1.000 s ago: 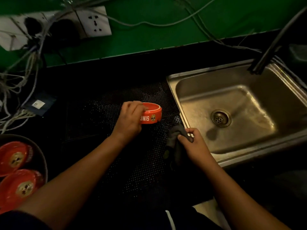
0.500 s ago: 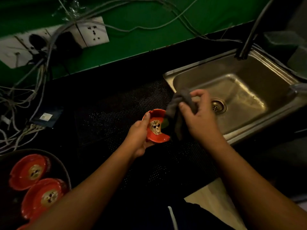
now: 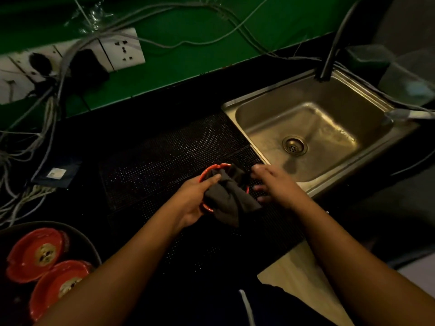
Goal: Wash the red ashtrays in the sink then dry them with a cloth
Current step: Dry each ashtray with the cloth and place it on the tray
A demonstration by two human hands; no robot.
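We log: left grip (image 3: 191, 203) clasps the red ashtray (image 3: 205, 173), thumb pinning the cloth (image 3: 229, 198) inside; right grip (image 3: 274, 182), fingers slack, lies just right of the cloth.

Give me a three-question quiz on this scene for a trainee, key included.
1. True or false: the cloth lies in the sink.
2. Which hand grips the red ashtray under the cloth? A. left B. right C. neither
3. Fill in: the dark bowl at lower left shows ___ other ashtrays.
Key: 1 false, as the cloth is draped over the red ashtray above the black mat. 2 A, the left hand. 3 two.
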